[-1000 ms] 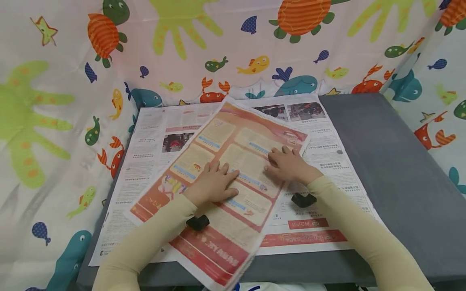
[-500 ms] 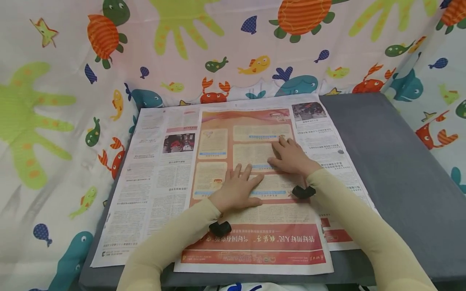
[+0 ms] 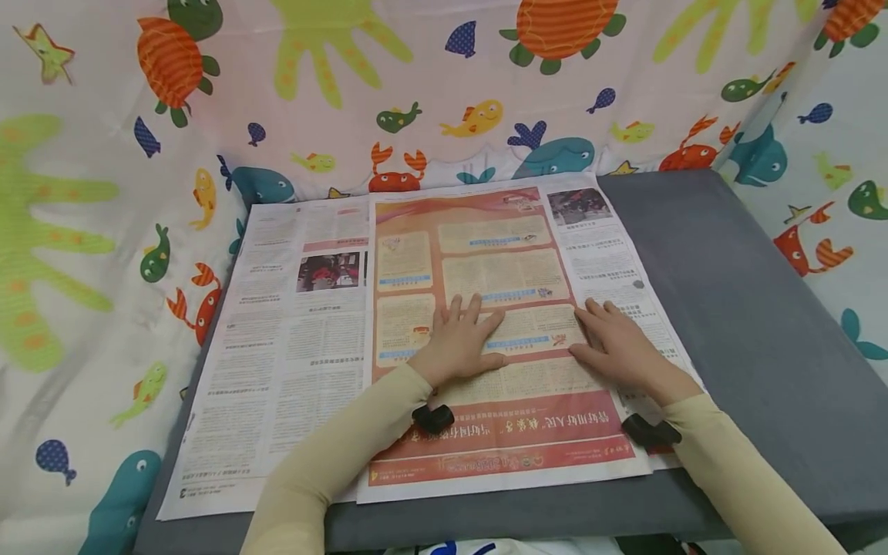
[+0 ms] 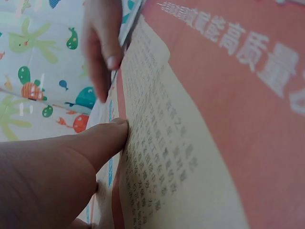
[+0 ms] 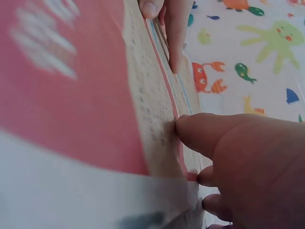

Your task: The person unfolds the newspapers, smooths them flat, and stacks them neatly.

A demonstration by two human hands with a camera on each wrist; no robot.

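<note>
A folded newspaper (image 3: 486, 424) with orange and red printing lies squarely over a wider spread newspaper (image 3: 305, 385). My left hand (image 3: 461, 343) rests on the middle of the folded one, fingers spread and pointing away from me. At its right edge, my right hand (image 3: 624, 347) touches the paper with fingers extended. In the left wrist view the left thumb (image 4: 107, 138) presses on the printed sheet. The right thumb (image 5: 200, 131) meets the sheet in the right wrist view, with other fingertips along the paper. Neither hand pinches anything.
Both papers lie on a grey table (image 3: 735, 308), whose bare surface shows at the right. The folded paper's near edge reaches close to the table's front edge. A curtain (image 3: 430, 46) printed with sea animals hangs behind and at both sides.
The folded newspaper has turned from slanted to straight, then shifted slightly away from me. My right hand has slid right and nearer, to the paper's edge. The left hand has moved right.
</note>
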